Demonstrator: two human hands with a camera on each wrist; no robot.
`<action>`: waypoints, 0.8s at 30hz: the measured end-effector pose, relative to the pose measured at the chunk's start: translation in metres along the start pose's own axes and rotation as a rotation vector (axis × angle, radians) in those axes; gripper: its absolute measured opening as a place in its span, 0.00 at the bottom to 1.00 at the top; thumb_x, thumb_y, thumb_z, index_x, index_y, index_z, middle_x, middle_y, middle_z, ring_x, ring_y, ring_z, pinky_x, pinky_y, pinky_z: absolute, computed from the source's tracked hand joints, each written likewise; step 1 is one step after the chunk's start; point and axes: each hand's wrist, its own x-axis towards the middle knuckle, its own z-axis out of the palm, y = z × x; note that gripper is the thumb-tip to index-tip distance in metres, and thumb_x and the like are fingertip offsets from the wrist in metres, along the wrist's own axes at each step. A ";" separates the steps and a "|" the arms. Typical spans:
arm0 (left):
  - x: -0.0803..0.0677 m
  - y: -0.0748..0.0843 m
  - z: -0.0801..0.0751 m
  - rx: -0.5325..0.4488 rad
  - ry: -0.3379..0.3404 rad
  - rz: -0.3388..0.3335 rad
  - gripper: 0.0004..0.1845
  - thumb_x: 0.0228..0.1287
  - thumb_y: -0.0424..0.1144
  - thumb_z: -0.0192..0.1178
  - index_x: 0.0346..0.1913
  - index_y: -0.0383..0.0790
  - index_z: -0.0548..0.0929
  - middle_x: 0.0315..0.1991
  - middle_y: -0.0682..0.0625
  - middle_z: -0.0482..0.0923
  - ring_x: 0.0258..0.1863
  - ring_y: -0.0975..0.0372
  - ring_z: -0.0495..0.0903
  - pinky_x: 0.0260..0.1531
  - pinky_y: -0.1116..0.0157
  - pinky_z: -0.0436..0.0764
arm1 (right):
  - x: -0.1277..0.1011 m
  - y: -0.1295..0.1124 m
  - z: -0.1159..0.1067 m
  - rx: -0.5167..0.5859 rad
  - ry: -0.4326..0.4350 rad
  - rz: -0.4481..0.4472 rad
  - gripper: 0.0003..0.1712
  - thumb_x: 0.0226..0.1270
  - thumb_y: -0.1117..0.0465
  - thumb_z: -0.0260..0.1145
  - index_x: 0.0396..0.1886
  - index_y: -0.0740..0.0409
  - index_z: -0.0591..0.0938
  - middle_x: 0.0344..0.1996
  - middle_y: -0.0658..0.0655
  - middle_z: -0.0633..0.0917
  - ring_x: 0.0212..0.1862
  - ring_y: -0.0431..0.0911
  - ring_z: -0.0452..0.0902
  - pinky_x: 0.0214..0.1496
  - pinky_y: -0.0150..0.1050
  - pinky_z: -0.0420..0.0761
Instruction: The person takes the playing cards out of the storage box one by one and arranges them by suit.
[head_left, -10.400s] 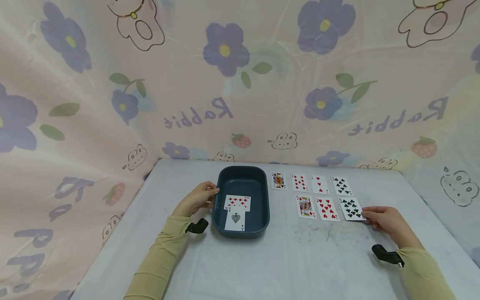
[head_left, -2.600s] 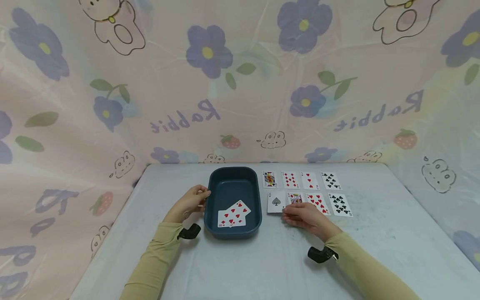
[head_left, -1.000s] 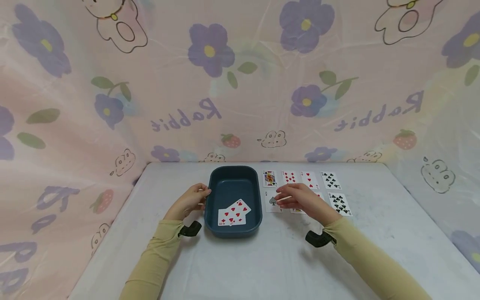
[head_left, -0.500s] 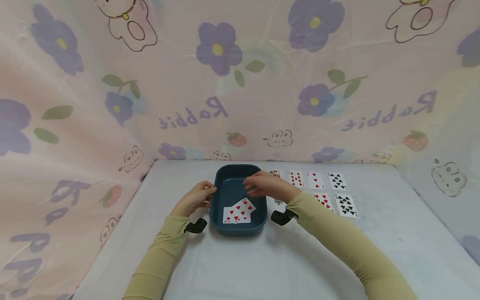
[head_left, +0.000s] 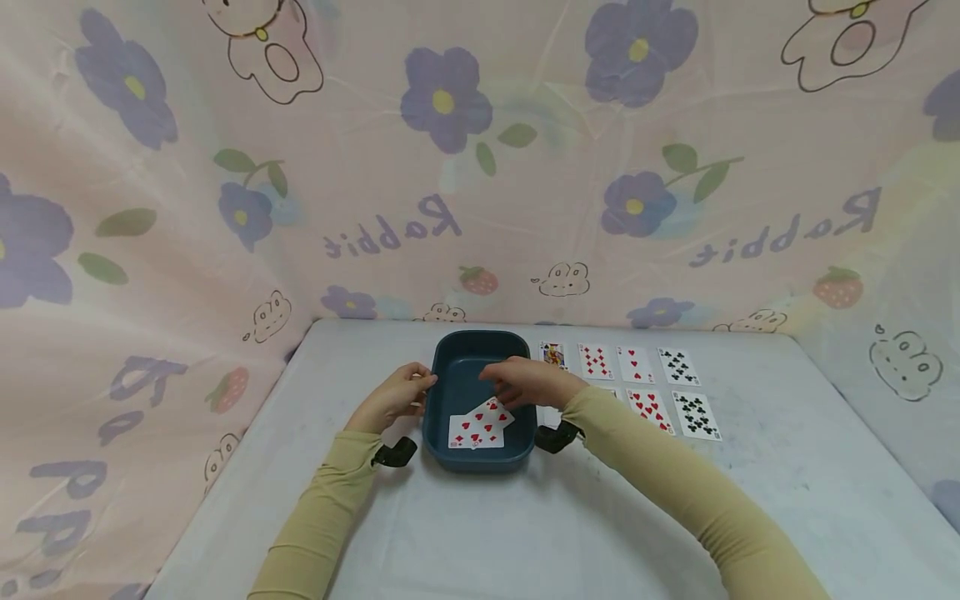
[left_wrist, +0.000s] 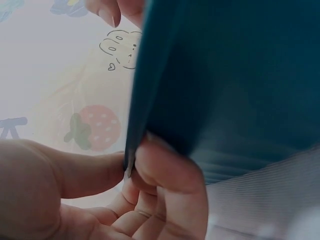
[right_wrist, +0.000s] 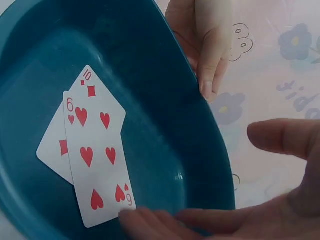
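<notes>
My left hand [head_left: 393, 400] pinches the left rim of a dark blue plastic tray [head_left: 467, 337] between thumb and fingers; the left wrist view shows the thumb outside and a bent finger over the wall. In the tray lie two overlapping playing cards, the six of hearts [right_wrist: 92, 157] on top of the ten of diamonds [right_wrist: 52, 145]. My right hand [head_left: 532, 382] reaches over the tray's right rim, fingers and thumb spread apart with nothing between them. In the right wrist view its fingertips [right_wrist: 132, 220] are right at the corner of the six of hearts.
Right of the tray, playing cards lie face up in two rows. The back row runs from a face card [head_left: 553, 356] to a clubs card [head_left: 678, 367]. In front are hearts [head_left: 649, 410] and clubs [head_left: 697, 415] cards; my right arm hides most of the others. A printed curtain [head_left: 525, 167] hangs behind.
The ace of spades, in the tray at first, went to the front row's left end, and the six of hearts appeared in the tray. My right hand let go and moved left over the tray.
</notes>
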 end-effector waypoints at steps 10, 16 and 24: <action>-0.001 -0.004 0.001 0.004 -0.005 0.052 0.08 0.73 0.38 0.51 0.42 0.35 0.68 0.27 0.48 0.69 0.21 0.62 0.71 0.21 0.68 0.73 | 0.012 0.000 0.008 0.000 0.053 0.128 0.42 0.64 0.49 0.62 0.71 0.63 0.59 0.64 0.73 0.64 0.63 0.67 0.63 0.61 0.62 0.65; 0.002 -0.005 0.001 -0.009 0.003 0.018 0.07 0.74 0.37 0.50 0.44 0.35 0.68 0.27 0.48 0.69 0.22 0.62 0.70 0.21 0.68 0.73 | 0.015 0.005 0.015 -0.003 0.022 0.137 0.39 0.64 0.49 0.62 0.68 0.65 0.62 0.60 0.71 0.69 0.59 0.64 0.68 0.57 0.60 0.70; 0.003 -0.004 0.001 0.007 0.024 0.003 0.07 0.74 0.37 0.50 0.44 0.35 0.68 0.28 0.47 0.70 0.22 0.61 0.71 0.22 0.67 0.73 | 0.016 0.011 0.024 0.057 -0.037 0.109 0.39 0.61 0.51 0.64 0.65 0.67 0.64 0.54 0.70 0.71 0.54 0.62 0.73 0.51 0.59 0.75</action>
